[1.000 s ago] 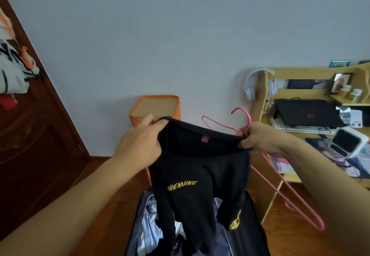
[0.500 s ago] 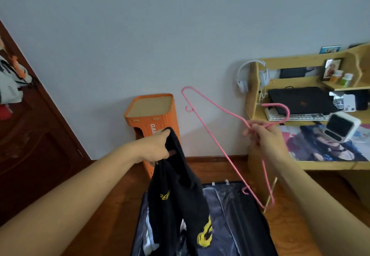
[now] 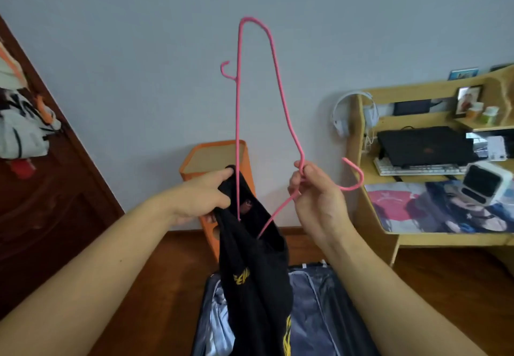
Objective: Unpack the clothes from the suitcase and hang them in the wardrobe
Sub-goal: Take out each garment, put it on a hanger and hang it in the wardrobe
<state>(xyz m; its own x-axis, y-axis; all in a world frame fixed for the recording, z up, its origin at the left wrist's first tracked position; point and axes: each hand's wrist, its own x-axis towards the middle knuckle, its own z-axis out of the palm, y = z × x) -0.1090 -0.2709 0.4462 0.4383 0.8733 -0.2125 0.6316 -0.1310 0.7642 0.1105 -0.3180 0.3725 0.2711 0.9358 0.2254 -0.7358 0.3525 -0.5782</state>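
A black shirt (image 3: pixel 256 280) with yellow lettering hangs from my left hand (image 3: pixel 205 197), which grips its collar. My right hand (image 3: pixel 314 197) pinches a pink hanger (image 3: pixel 278 77) at its neck, just below the hook. The hanger stands on end, one arm pointing up along the wall. Its lower arm dips into the shirt's neck opening. Below the shirt lies the open suitcase (image 3: pixel 328 308) with a grey lining and clothes inside, partly hidden by the shirt. The dark wooden wardrobe (image 3: pixel 50 216) stands at the left.
An orange stool (image 3: pixel 200 160) stands against the wall behind the shirt. At the right is a wooden desk (image 3: pixel 389 233) with a laptop, keyboard, white headphones and a small white device. Clothes (image 3: pixel 22 130) hang on the wardrobe. The floor is wood.
My right hand let go of the collar and swung the hanger upright, then brought its lower end into the shirt's neck. My left hand kept the collar, and the shirt now hangs bunched.
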